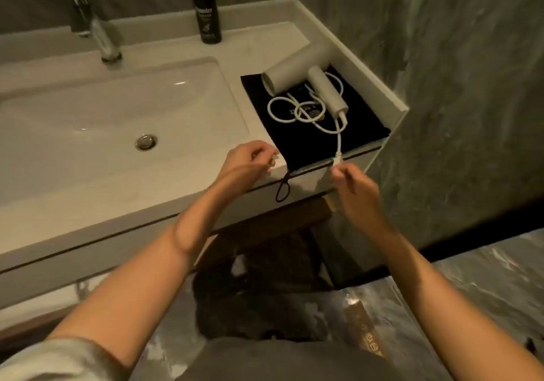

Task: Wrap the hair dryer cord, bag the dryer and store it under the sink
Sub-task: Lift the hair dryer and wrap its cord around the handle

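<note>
Worktop (176, 198): pale vanity slab; it carries every task item at its right end, against the raised side lip, well clear of the wet zone.
Sink basin (117, 109): set into the worktop at left; nothing lies in it.
Bag (362, 127): black pouch spread flat under the dryer, mouth toward the person, so it serves as a pad and is probably ready for loading; its drawstring loop (282, 189) hangs over the front edge.
Hair dryer (297, 77): white, lying on its side on the bag, handle toward the front right corner.
Cord (294, 109): white, unwrapped, in loose overlapping loops on the bag beside the handle; one run leads forward off the worktop edge.
Right hand (353, 186): fingers closed in a pinch on the cord's free end, held at the front edge, likely to start the wrap.
Left hand (250, 159): half curled, holds nothing, just beside the bag's near left corner.
Bottle (206, 9): dark, upright at the back wall, well apart.
Tap (100, 36): behind the basin, no obstruction.
Obstruction: the tangled loops may snag.
</note>
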A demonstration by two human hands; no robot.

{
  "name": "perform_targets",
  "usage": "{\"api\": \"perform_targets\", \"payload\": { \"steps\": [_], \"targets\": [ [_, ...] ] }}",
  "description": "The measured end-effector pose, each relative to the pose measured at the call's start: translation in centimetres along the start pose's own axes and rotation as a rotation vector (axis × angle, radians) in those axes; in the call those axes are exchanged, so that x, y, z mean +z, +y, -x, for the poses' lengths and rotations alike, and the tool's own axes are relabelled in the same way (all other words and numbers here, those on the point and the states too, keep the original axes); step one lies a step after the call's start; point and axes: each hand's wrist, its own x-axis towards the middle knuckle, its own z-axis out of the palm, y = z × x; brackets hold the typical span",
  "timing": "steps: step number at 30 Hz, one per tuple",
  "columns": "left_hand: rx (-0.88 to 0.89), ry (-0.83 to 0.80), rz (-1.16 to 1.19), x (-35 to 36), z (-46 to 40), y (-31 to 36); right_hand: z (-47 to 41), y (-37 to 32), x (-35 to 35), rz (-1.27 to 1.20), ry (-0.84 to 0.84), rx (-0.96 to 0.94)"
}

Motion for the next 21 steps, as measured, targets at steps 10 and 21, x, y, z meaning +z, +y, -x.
{"api": "perform_targets", "payload": {
  "steps": [10, 21],
  "targets": [
    [0.244, 0.171, -0.393, -1.5, -15.3, 4.5, -11.0, -2.3, -0.9, 0.227, 0.219, 0.163],
    [0.028, -0.16, -0.515, -1.9, -25.2, 3.1, -16.4, -1.3, 2.4, 0.36, 0.175, 0.286]
  ]
}}
